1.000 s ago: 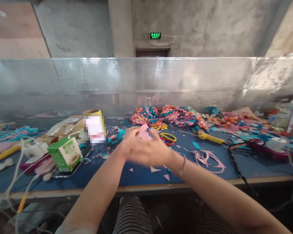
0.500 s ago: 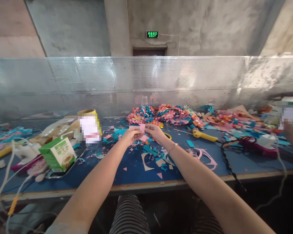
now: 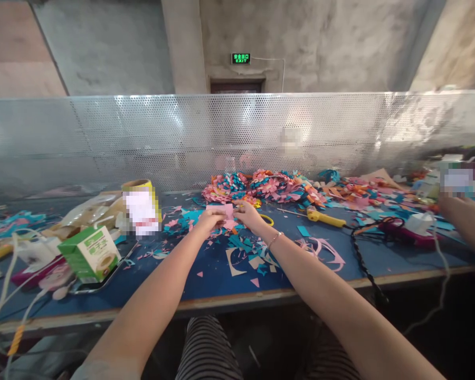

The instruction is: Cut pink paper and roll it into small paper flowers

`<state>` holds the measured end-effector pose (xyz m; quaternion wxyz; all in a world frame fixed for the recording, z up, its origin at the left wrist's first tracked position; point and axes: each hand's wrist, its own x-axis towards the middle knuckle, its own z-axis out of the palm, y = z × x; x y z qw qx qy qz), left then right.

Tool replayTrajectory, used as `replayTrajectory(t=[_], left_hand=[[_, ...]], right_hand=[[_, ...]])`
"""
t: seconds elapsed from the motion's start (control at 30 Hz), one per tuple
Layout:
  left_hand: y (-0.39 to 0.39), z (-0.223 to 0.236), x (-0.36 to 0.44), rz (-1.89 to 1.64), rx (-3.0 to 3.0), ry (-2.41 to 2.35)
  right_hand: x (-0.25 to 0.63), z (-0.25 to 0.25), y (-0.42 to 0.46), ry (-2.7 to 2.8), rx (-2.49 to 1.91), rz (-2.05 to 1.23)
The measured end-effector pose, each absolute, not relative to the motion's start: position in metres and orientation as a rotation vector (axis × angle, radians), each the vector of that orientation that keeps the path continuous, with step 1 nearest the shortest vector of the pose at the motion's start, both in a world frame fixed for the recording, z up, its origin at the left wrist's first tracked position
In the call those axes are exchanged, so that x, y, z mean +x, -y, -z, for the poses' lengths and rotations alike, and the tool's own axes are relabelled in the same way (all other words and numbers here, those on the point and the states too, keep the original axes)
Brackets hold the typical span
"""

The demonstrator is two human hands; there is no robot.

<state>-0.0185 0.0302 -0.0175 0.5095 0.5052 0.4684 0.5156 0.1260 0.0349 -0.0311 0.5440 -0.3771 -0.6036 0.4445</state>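
A small pink piece (image 3: 226, 210), paper or felt by its look, is held up between my two hands over the scraps. My left hand (image 3: 212, 220) pinches its left and lower part. At its right edge, the fingers of my right hand (image 3: 248, 215) close on it; a thin bracelet is on that wrist. Blue, pink and cream offcuts (image 3: 241, 244) lie below my hands. Just beyond them rests a heap of fringed pink, blue and orange bunches (image 3: 261, 186). A yellow ring-shaped handle (image 3: 266, 219) shows partly behind my right wrist.
A yellow glue gun (image 3: 325, 217) with a dark cord lies to the right. On the left stand a green-and-white carton (image 3: 90, 253) on a tray, a yellow roll (image 3: 157, 203) and power strips with cables. Another person's hand (image 3: 461, 214) is at far right. A perforated metal screen (image 3: 142, 137) runs behind.
The pink piece looks wider and flatter between my hands than before. The view has shifted slightly, and the other person's hand at far right shows further in.
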Motion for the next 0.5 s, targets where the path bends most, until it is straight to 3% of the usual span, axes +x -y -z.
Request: replayTrajectory(t=[0.5], left_hand=[[-0.022, 0.012, -0.017, -1.164, 1.320, -0.955]], right_hand=[[0.127, 0.027, -0.028, 1.511, -0.868, -0.995]])
